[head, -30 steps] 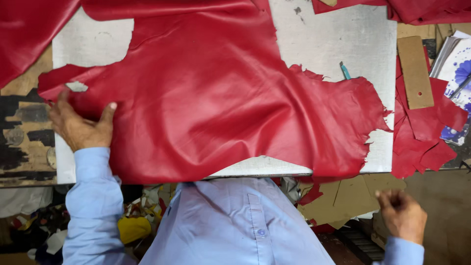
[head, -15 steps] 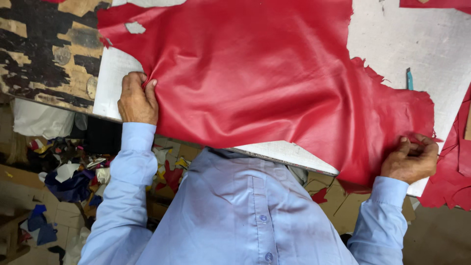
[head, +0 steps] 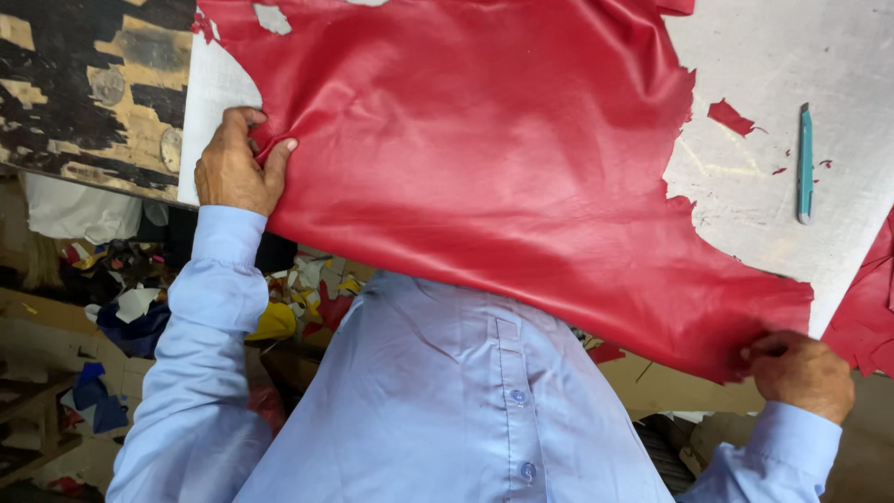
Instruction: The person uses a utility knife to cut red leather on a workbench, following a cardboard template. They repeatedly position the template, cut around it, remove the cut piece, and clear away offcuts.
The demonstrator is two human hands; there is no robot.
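Pale and scuffed, the cutting board (head: 792,56) covers most of the counter (head: 84,93) in front of you, and the counter's dark, worn paint shows at the upper left. Spread over the board lies a large sheet of red leather (head: 484,158), smooth and slightly glossy, with ragged, torn-looking edges on its right side. Its near edge hangs off the board toward your blue shirt (head: 466,401).

Your left hand (head: 233,168) sits at the sheet's left edge, fingers (head: 244,117) curled over and thumb pressed down, so that the leather is pinched there and small creases radiate from the grip. Your right hand (head: 801,373) is low at the right, below the board's edge, clenched around the sheet's lower right corner, which ends in a dark, uneven fringe.

On the bare part of the board to the right, well apart from both hands, a slim teal utility knife (head: 805,163) lies lengthwise, pointing away from you. A few small red scraps (head: 731,116) rest just left of it. More red leather (head: 871,307) shows at the far right edge. Down on the floor (head: 56,410) by your left sleeve lie heaps of coloured offcuts (head: 279,317) in yellow, blue, white and red.
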